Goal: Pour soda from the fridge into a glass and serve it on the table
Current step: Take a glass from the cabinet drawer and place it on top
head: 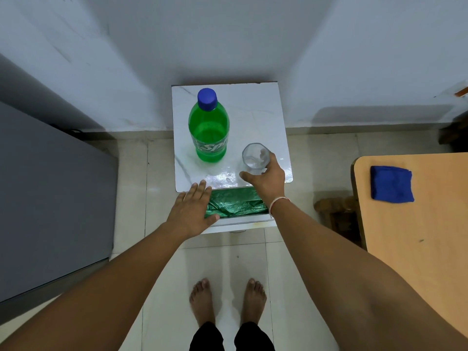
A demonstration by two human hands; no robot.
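A green soda bottle (209, 127) with a blue cap stands upright and closed on a small white marble-look stand (255, 115) against the wall. A clear drinking glass (255, 158) stands near the stand's front right corner. My right hand (266, 179) is wrapped around the glass from the near side. My left hand (193, 211) hovers flat with fingers spread at the stand's front left edge, holding nothing. How much liquid the glass holds cannot be told.
A grey fridge (50, 198) stands shut at the left. A wooden table (415, 244) at the right carries a folded blue cloth (391, 184). Green plastic (235, 202) lies on the stand's lower shelf. My bare feet stand on the tiled floor.
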